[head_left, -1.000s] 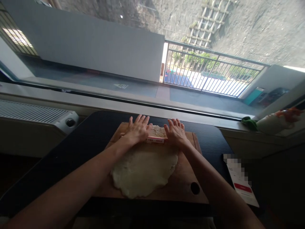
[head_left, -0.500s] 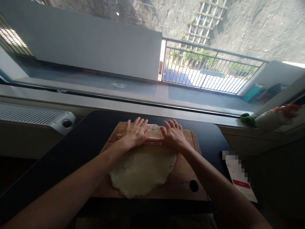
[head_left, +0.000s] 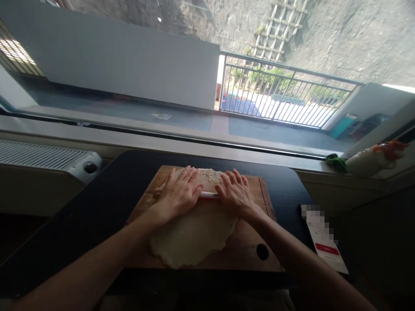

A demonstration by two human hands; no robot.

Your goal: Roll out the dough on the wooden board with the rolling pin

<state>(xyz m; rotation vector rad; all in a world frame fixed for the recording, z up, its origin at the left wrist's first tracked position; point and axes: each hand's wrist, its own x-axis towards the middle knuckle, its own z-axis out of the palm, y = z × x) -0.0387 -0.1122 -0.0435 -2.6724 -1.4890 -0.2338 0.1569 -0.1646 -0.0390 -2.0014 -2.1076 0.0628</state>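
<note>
A wide sheet of pale dough (head_left: 193, 239) with ragged edges lies on a wooden cutting board (head_left: 238, 258). Across its far half runs a rolling pin (head_left: 210, 195), its middle showing between my hands. My left hand (head_left: 181, 190) rests palm down over the pin's left part, fingers stretched forward above the dough. Over the right part lies my right hand (head_left: 236, 190), also flat, with the fingers extended and slightly spread. Most of the pin is hidden under both palms. Beyond it, the dough's far edge looks wrinkled.
The board sits on a black table (head_left: 97, 207) against a window sill (head_left: 181, 140). At the table's right edge lies a phone (head_left: 327, 248), partly blurred out. A white radiator (head_left: 48, 157) stands at left. A green cloth (head_left: 336, 162) and a whitish container (head_left: 365, 163) are at right.
Both hands and the rolling pin have moved a little toward me over the dough. The pin's visible middle now looks whiter. The board has stayed in place.
</note>
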